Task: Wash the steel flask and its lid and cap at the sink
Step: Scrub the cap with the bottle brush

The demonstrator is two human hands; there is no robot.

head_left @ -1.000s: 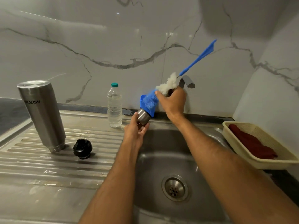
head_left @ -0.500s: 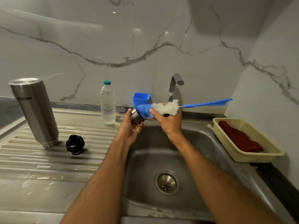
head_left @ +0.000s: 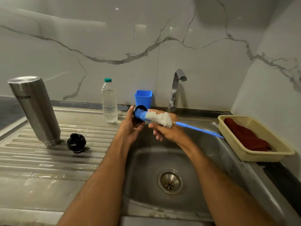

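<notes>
Over the steel sink basin [head_left: 162, 159], nearest me, two bare forearms are reaching in toward the back rim. Just above the basin's far edge the left hand [head_left: 130, 128] is curling its fingers round a small round steel cap with a dark inside [head_left: 139, 110], holding it with the open mouth turned toward the right. The right hand [head_left: 166, 131] is gripping a long bottle brush with blue and white bristles and a thin blue handle [head_left: 160, 118] around the bristle end, and the blue tip is sitting in the cap's mouth. I judge the cap to be light, stiff and slippery when wet, so a grip round its outer wall seems safest.

Further left, on the ribbed steel draining board [head_left: 48, 162], a black round plastic lid [head_left: 76, 143] is lying just beside the tall steel flask [head_left: 35, 110], which is standing mouth-down near the board's left edge. The flask looks heavier and smooth; taking it round the middle of the body should hold best.

Along the back edge a clear plastic water bottle with a green top [head_left: 109, 101], a blue plastic holder [head_left: 143, 97] and a steel tap [head_left: 176, 88] are standing. At the right edge a cream basket with a dark red cloth [head_left: 254, 139] is resting.
</notes>
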